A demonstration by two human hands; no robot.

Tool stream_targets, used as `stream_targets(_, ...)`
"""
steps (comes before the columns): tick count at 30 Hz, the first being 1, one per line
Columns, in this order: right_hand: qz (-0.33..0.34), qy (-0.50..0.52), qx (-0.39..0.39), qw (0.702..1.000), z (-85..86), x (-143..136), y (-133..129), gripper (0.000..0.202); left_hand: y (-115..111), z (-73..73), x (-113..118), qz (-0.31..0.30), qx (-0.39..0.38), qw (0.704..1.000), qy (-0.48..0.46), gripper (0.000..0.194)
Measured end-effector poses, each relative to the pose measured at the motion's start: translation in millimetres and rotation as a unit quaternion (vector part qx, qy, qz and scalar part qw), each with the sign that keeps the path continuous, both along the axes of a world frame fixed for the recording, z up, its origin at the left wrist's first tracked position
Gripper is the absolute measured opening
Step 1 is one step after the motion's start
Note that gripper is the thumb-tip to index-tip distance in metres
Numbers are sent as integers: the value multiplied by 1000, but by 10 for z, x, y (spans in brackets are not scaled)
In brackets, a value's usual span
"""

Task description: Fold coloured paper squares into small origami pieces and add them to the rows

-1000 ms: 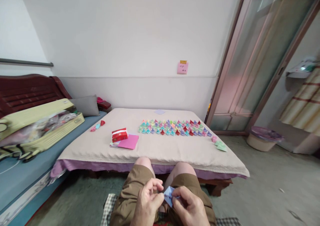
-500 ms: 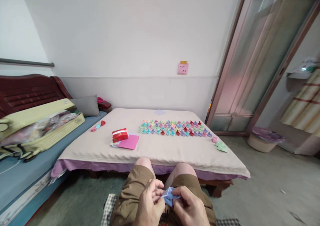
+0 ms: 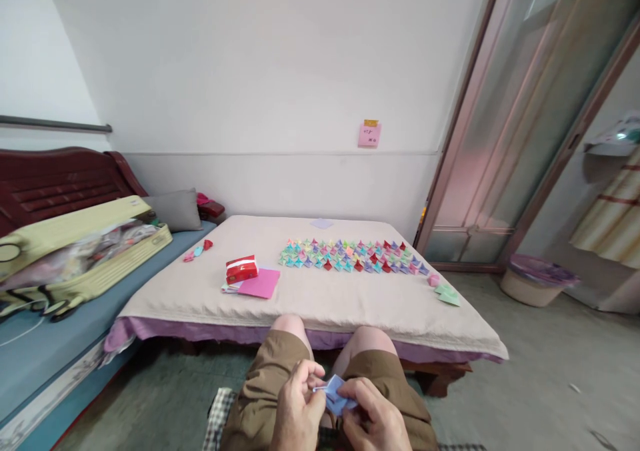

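Note:
Above my lap, a partly folded piece of blue origami paper (image 3: 336, 394) is held between both hands. My left hand (image 3: 299, 404) pinches its left edge with thumb and fingers. On the other side, my right hand (image 3: 373, 414) grips the right part, its thumb partly hidden. Farther off on the cloth-covered table (image 3: 320, 304) stand rows of small, pointed folded paper pieces (image 3: 350, 256) in many colours. At the table's right end lie green folded papers (image 3: 447, 294) and a pink one (image 3: 433, 280).
A red tissue pack (image 3: 241, 269) rests on pink paper sheets (image 3: 260, 283) at the table's left. Beyond are small pink, blue and red items (image 3: 199, 251). An open yellow suitcase (image 3: 100, 264) lies on the bed at left. A bin (image 3: 537, 281) stands right.
The blue paper has turned and shifted slightly left between my fingers; a folded flap now points toward my left hand. The camera view has moved a little.

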State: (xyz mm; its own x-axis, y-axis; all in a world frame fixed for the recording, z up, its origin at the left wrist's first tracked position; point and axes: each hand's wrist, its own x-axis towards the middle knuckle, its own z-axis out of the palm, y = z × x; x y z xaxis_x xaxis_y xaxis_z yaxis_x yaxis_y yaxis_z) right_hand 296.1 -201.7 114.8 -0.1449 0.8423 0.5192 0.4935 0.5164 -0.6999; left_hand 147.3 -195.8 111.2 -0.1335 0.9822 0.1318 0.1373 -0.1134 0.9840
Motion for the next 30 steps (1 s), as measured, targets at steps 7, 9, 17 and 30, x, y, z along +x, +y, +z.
stream_targets(7, 2, 48, -21, 999, -208, -25, 79, 21, 87, -76, -35, 38, 8, 998, 39, 14)
stream_targets(9, -6, 41, -50, 998, -239, 24, 130, 29, 135, -100, -93, 50, 21, 995, 79, 15)
stream_targets(17, -159, -292, -21, 943, -494, 573, 965, 34, 496, -320, -226, 65, 41, 985, 155, 18)
stream_targets(30, -97, -392, -35, 914, -1276, 912, 1754, 31, 1240, -768, -535, 73, -31, 977, 197, 6)
